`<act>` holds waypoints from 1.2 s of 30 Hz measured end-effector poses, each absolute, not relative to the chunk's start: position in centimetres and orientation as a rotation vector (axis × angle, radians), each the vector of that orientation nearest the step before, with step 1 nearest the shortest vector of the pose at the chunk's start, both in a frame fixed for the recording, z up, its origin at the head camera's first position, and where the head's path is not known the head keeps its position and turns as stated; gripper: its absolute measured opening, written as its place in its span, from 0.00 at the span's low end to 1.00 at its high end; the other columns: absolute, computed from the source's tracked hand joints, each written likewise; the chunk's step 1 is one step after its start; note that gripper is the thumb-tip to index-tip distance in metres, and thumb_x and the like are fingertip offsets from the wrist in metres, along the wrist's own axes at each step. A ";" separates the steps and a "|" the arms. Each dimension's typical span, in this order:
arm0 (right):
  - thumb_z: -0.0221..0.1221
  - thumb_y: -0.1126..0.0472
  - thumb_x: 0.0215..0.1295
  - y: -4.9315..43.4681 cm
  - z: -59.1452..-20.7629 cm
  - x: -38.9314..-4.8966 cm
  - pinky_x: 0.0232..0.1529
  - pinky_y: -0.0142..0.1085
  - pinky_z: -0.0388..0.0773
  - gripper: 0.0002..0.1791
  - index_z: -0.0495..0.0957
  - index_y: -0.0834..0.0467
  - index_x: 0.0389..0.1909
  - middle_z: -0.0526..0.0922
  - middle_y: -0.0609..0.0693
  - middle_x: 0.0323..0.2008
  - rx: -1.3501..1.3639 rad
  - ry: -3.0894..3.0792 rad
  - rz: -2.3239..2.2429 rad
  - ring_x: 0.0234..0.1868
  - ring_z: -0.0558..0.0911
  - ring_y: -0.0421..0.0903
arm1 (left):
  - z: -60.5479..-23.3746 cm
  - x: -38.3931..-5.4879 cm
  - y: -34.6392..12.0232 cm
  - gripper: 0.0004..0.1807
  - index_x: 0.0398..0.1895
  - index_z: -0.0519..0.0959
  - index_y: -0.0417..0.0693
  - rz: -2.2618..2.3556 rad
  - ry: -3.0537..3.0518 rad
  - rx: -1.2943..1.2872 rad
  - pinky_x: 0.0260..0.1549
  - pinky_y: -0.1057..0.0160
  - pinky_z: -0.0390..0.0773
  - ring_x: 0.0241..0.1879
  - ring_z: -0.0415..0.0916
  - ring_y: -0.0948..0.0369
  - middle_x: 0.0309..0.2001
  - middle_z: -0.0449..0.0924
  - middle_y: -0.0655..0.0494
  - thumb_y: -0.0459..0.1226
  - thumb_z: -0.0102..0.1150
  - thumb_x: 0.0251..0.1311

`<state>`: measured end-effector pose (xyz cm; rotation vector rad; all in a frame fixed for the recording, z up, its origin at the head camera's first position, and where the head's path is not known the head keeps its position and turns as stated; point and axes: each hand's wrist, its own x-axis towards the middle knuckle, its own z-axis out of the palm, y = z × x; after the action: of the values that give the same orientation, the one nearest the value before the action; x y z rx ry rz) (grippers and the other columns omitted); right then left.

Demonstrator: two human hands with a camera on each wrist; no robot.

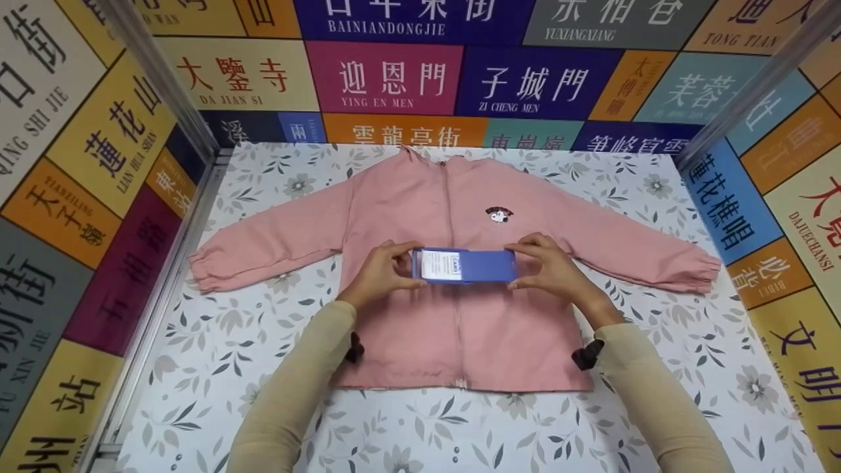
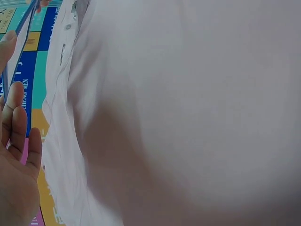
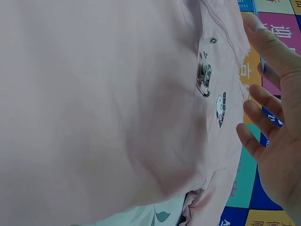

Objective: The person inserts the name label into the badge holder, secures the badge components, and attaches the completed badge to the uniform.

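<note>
A flat blue card holder (image 1: 489,266) is held level over a pink zip-up jacket (image 1: 407,328); a white printed card (image 1: 440,264) shows in its left part. My left hand (image 1: 386,272) pinches its left end between thumb and fingers. At the other end my right hand (image 1: 550,266) pinches with the thumb below and fingertips above. The left wrist view catches the left hand (image 2: 19,165) beside the holder's thin blue edge (image 2: 23,40). In the right wrist view the right hand (image 3: 282,150) hides most of the holder from sight.
The jacket lies spread front up, sleeves (image 1: 282,246) out, on a white leaf-print tabletop (image 1: 217,407). A small cartoon patch (image 1: 499,215) sits on its chest. Panels with coloured Chinese signs (image 1: 387,79) enclose the back and both sides, with metal posts (image 1: 164,72) at the corners.
</note>
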<state>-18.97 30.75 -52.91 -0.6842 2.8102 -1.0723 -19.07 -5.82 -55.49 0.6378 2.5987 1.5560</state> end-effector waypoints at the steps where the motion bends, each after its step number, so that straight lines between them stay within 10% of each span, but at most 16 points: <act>1: 0.80 0.53 0.38 30.8 -53.0 -19.0 0.65 0.55 0.55 0.43 0.77 0.52 0.62 0.75 0.53 0.54 -0.691 2.815 -1.069 0.58 0.71 0.51 | -55.5 -19.1 -5.8 0.38 0.59 0.80 0.48 1.554 2.599 0.634 0.38 0.65 0.78 0.35 0.73 0.61 0.30 0.79 0.56 0.39 0.82 0.38; 36: 0.79 0.55 0.41 29.5 -54.2 -18.4 0.65 0.50 0.67 0.43 0.76 0.51 0.63 0.75 0.49 0.55 -0.617 2.753 -1.172 0.59 0.71 0.47 | -55.9 -19.0 -5.2 0.40 0.59 0.79 0.45 1.525 2.616 0.674 0.35 0.66 0.77 0.34 0.72 0.61 0.32 0.78 0.52 0.41 0.83 0.37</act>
<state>-18.43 29.55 -54.24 -0.6174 2.7528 -1.1716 -18.96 -5.25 -55.87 0.6735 2.6159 1.5249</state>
